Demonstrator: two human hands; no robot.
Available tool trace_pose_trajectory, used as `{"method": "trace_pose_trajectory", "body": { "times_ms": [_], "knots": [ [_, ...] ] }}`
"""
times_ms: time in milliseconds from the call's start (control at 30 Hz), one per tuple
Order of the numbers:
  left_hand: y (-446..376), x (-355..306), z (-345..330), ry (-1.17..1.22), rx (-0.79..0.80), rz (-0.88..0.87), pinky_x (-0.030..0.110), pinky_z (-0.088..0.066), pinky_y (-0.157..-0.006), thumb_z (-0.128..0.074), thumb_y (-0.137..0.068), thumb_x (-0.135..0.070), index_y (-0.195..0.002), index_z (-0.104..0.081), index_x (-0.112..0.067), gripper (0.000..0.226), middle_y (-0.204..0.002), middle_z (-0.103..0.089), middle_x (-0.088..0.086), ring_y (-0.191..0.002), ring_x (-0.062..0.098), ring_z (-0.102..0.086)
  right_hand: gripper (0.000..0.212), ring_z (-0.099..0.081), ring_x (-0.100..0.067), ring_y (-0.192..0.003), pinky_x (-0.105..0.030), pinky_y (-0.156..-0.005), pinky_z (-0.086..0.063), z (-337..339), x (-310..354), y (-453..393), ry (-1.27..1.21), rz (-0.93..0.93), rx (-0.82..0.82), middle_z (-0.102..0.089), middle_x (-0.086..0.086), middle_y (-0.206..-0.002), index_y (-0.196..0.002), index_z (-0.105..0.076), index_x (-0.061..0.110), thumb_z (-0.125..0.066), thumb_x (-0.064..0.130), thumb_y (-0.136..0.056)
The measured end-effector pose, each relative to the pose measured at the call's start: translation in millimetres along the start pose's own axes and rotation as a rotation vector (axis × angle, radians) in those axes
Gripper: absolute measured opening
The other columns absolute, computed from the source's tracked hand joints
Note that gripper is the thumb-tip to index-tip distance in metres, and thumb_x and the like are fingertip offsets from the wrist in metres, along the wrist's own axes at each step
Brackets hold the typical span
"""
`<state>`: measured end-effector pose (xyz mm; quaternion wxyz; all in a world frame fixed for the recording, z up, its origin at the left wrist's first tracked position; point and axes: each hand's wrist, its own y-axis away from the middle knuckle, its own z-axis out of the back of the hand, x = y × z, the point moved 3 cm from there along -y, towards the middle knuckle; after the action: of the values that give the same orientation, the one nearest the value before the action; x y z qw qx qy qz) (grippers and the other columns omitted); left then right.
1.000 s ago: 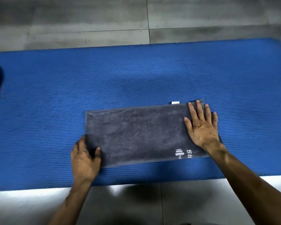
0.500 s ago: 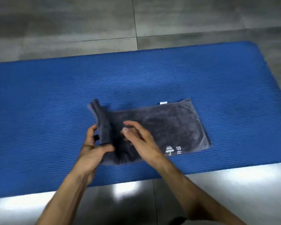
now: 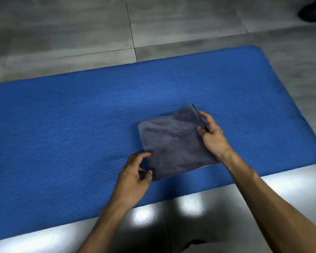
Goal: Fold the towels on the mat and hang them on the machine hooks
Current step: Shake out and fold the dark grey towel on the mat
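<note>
Two folds now seem to be in the grey towel (image 3: 173, 141): a second ago it lay as a long strip across the blue mat (image 3: 62, 125), and half a second ago its left end was being lifted over; now it sits as a compact, near-square packet toward the right part of the mat, its printed mark no longer showing. That suggests the folding of this towel is nearly done, with only a squaring-up left before it can be carried to the machine hooks, which are not in view. The right hand (image 3: 212, 136) grips the packet's right edge, thumb on top and fingers (image 3: 205, 115) curled round the stacked layers, so that far corner rides slightly lifted off the mat. The left hand (image 3: 131, 179) sits at the near-left corner with its fingers loosely curled; the thumb and a fingertip are just at the cloth's edge, but whether they pinch it or only touch it is hard to tell. The towel thus lies between the two hands, resting on the mat along most of its area. Beyond the mat is grey tiled floor (image 3: 80, 33), with glare on the tiles near the person's arms. The layers look soft and may slip apart if lifted by one edge alone.
</note>
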<state>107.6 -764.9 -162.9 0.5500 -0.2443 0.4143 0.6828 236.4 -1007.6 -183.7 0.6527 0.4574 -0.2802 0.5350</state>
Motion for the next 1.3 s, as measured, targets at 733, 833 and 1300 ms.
{"method": "trace_pose_trajectory", "body": {
  "times_ms": [733, 833, 1300],
  "knots": [
    [-78.2, -19.2, -52.4, -0.843, 0.280, -0.069, 0.054, 0.007, -0.116, -0.063, -0.080, -0.052, -0.153, 0.005, -0.019, 0.106, -0.159, 0.021, 0.003, -0.146, 0.023, 0.020, 0.057, -0.037, -0.032, -0.140, -0.051, -0.111, -0.031, -37.3, -44.3, 23.5, 0.987, 0.197, -0.010, -0.036, -0.007, -0.155, -0.145, -0.042, 0.019, -0.026, 0.040, -0.095],
    [-98.6, -13.8, -46.5, -0.836, 0.449, 0.019, 0.055, 0.012, -0.115, -0.067, -0.073, -0.062, -0.151, 0.017, -0.023, 0.121, -0.156, 0.029, -0.003, -0.142, 0.018, 0.029, 0.057, -0.029, -0.034, -0.143, -0.053, -0.116, -0.021, -39.2, -35.7, 17.8, 0.999, 0.173, -0.074, -0.032, -0.010, -0.157, -0.147, -0.040, 0.020, -0.028, 0.041, -0.095],
    [-5.3, 37.0, -64.6, -0.748, 0.026, -0.447, 0.048, -0.041, -0.103, -0.045, -0.089, -0.050, -0.138, -0.042, -0.024, 0.055, -0.153, -0.031, 0.008, -0.132, 0.031, -0.043, 0.061, -0.005, -0.027, -0.150, -0.050, -0.120, -0.005, -24.7, -30.3, -21.4, 0.970, 0.329, 0.060, -0.010, 0.000, -0.164, -0.154, -0.018, 0.030, -0.024, 0.054, -0.098]
  ]
}}
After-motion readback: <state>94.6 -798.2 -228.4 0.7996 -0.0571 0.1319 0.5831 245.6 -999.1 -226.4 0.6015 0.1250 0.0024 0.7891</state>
